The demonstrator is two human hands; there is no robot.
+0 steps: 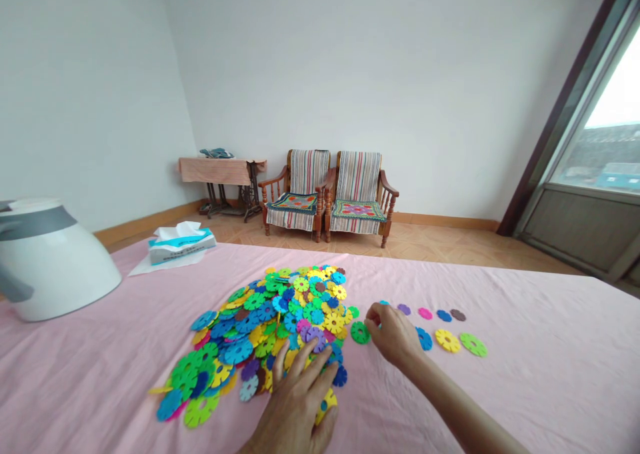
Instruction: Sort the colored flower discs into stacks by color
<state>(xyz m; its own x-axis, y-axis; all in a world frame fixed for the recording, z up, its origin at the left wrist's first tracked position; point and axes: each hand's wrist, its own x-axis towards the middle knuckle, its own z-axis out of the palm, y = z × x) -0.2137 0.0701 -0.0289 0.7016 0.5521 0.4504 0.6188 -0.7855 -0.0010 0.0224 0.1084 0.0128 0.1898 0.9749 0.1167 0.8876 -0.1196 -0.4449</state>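
A heap of colourful notched plastic discs (260,321) lies on the pink cloth in front of me. My left hand (303,387) rests with spread fingers on the near right edge of the heap, touching discs; a yellow disc (326,406) shows beside its thumb. To the right of the heap, my right hand (393,333) is closed in a pinch, and what its fingertips hold, if anything, is hidden. Just left of it lies a green disc (360,333). Partly behind its wrist is a blue disc (424,339), followed by a yellow disc (447,341) and a lime disc (473,345).
A back row of small discs includes purple (404,309), pink (425,313), blue (444,316) and brown (458,315). At left stand a white kettle (60,267) and a tissue box (183,246). Two wooden chairs (327,197) are beyond the pink-covered table (540,367).
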